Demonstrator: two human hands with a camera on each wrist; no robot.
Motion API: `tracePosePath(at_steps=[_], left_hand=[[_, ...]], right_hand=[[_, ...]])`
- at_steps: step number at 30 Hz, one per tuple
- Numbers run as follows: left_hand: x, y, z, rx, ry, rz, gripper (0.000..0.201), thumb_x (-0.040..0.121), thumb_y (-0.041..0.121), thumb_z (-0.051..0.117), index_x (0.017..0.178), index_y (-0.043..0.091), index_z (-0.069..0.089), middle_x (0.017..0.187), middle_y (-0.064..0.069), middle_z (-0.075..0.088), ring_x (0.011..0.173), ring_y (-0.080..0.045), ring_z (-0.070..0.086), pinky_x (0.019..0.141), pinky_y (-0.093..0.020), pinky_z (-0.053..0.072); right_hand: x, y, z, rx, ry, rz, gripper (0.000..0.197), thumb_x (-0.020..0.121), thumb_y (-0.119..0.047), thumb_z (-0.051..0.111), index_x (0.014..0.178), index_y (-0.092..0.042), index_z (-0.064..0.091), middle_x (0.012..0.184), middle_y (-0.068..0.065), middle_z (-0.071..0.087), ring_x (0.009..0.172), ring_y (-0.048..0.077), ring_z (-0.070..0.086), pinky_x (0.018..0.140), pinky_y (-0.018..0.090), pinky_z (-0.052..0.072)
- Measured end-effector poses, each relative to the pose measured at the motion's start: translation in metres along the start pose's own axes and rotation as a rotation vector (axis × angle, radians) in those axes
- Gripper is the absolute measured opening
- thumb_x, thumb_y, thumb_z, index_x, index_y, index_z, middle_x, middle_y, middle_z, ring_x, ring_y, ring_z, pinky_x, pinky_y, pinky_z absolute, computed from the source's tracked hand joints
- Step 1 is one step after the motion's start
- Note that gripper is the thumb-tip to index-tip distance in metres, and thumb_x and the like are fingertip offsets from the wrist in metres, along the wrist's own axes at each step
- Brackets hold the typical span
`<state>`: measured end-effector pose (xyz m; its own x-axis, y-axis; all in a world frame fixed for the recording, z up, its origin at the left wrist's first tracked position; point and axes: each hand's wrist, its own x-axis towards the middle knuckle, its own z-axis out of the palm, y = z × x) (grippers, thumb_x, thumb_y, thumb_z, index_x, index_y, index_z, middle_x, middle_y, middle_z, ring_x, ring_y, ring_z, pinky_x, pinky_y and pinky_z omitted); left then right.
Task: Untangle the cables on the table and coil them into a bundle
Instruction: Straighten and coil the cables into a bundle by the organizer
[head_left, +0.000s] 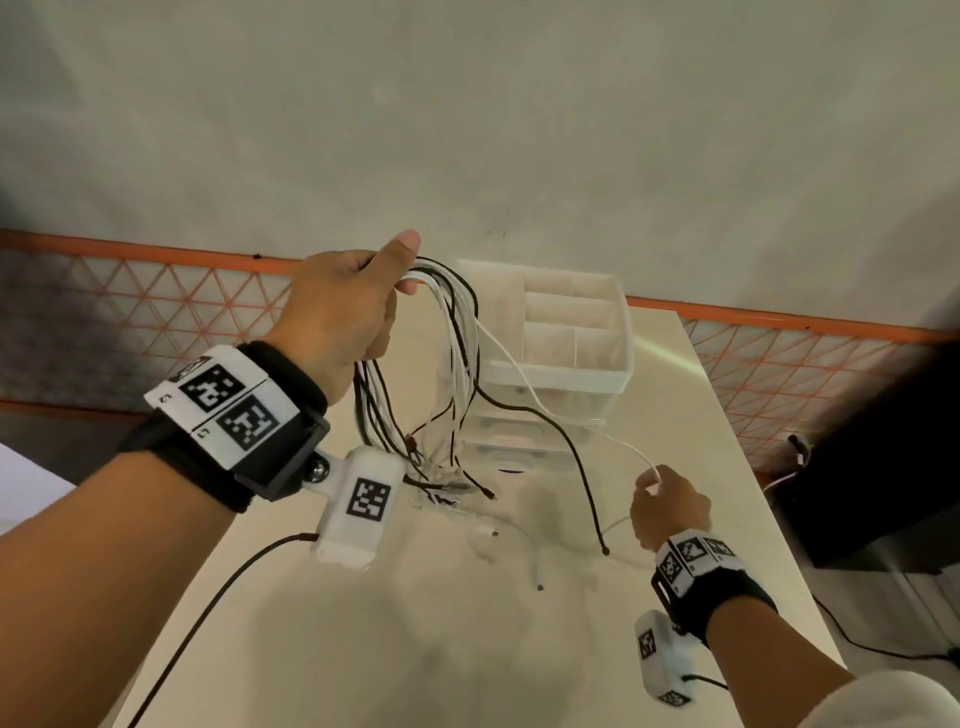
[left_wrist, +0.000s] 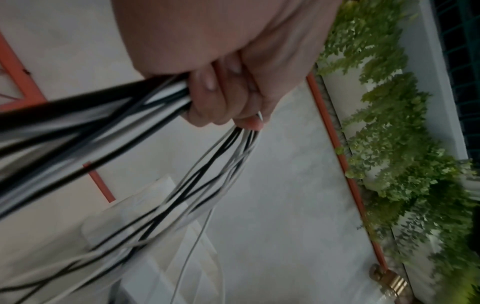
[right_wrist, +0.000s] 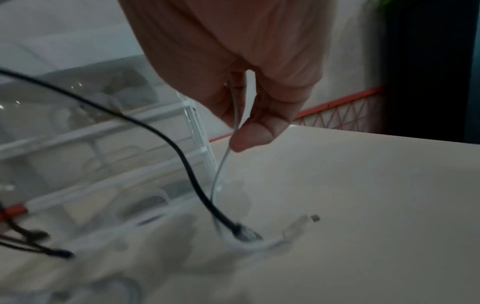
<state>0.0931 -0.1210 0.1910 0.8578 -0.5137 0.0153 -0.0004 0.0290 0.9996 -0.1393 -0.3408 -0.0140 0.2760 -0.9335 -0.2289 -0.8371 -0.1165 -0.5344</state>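
Above the counter (head_left: 363, 649), just left of the clear drawer organizer (head_left: 571, 332), the left hand (head_left: 343, 312) holds up the gathered cables (head_left: 452, 332).

Step in hand (judged): coiling. Most black and white strands already hang in loops from the left fist; one white cable (head_left: 519, 364) runs out from those loops, across the organizer's front, to the right hand (head_left: 667, 506).

Hands:
- Left: fingers (left_wrist: 207, 102) wrapped tight round the looped cables, thumb up.
- Right: low, right of the organizer, pinching the white cable between thumb (right_wrist: 257, 133) and a finger; other fingers hidden.

Loose ends:
- White cable's plug (right_wrist: 302, 225) lies on the counter beyond the pinch.
- A black cable (right_wrist: 166, 131) droops from the bundle, its plug at the counter beside the white one.

Next move (judged): draw the white slack up to the left hand as another loop, clear of the black tail.
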Motion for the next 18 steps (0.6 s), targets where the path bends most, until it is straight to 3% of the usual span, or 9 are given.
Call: tracePosePath(at_steps=[3, 6, 9, 12, 16, 18], left_hand=[[-0.004, 0.003, 0.005, 0.027, -0.073, -0.013, 0.038, 0.094, 0.042, 0.061, 0.072, 0.011, 0.057, 0.038, 0.011, 0.028, 0.033, -0.008, 0.018, 0.037, -0.018, 0.019], [-0.007, 0.005, 0.010, 0.048, -0.145, -0.013, 0.039, 0.094, 0.042, 0.061, 0.072, 0.010, 0.058, 0.039, 0.011, 0.028, 0.034, -0.009, 0.018, 0.037, -0.018, 0.019], [-0.006, 0.007, 0.009, 0.081, -0.137, 0.016, 0.040, 0.093, 0.041, 0.062, 0.071, 0.008, 0.059, 0.038, 0.010, 0.029, 0.033, -0.010, 0.018, 0.037, -0.018, 0.019], [-0.005, 0.007, 0.005, 0.099, -0.092, 0.034, 0.041, 0.093, 0.041, 0.062, 0.071, 0.006, 0.059, 0.036, 0.010, 0.029, 0.031, -0.009, 0.019, 0.036, -0.018, 0.019], [-0.005, 0.007, -0.002, 0.039, -0.022, 0.072, 0.042, 0.092, 0.043, 0.064, 0.070, 0.008, 0.060, 0.037, 0.010, 0.030, 0.032, -0.009, 0.019, 0.039, -0.019, 0.019], [-0.006, 0.009, -0.004, 0.020, 0.029, 0.105, 0.044, 0.092, 0.044, 0.063, 0.071, 0.005, 0.060, 0.037, 0.009, 0.030, 0.033, -0.011, 0.021, 0.042, -0.021, 0.021]], right_hand=[[-0.003, -0.022, -0.014, 0.067, 0.030, -0.094, 0.011, 0.093, -0.029, 0.061, 0.099, -0.024, 0.068, 0.091, 0.006, 0.073, 0.088, 0.029, 0.067, 0.081, 0.029, 0.049], [-0.008, -0.055, -0.034, 0.144, 0.132, -0.273, 0.016, 0.096, -0.025, 0.060, 0.099, -0.017, 0.073, 0.088, 0.000, 0.065, 0.087, 0.022, 0.059, 0.079, 0.024, 0.037], [-0.006, -0.079, -0.050, 0.271, 0.370, -0.407, 0.021, 0.098, -0.018, 0.057, 0.102, -0.015, 0.077, 0.100, 0.009, 0.064, 0.085, 0.024, 0.056, 0.079, 0.024, 0.037], [-0.002, -0.089, -0.056, 0.327, 0.558, -0.537, 0.025, 0.100, -0.024, 0.059, 0.102, -0.009, 0.078, 0.106, 0.019, 0.058, 0.083, 0.018, 0.046, 0.077, 0.023, 0.034], [-0.002, -0.060, -0.040, 0.222, 0.515, -0.587, 0.028, 0.094, -0.030, 0.067, 0.097, -0.004, 0.076, 0.106, 0.019, 0.054, 0.083, 0.020, 0.048, 0.078, 0.032, 0.045], [0.000, -0.034, -0.026, 0.097, 0.413, -0.521, 0.029, 0.094, -0.032, 0.067, 0.094, -0.004, 0.074, 0.103, 0.019, 0.058, 0.085, 0.028, 0.055, 0.078, 0.030, 0.041]])
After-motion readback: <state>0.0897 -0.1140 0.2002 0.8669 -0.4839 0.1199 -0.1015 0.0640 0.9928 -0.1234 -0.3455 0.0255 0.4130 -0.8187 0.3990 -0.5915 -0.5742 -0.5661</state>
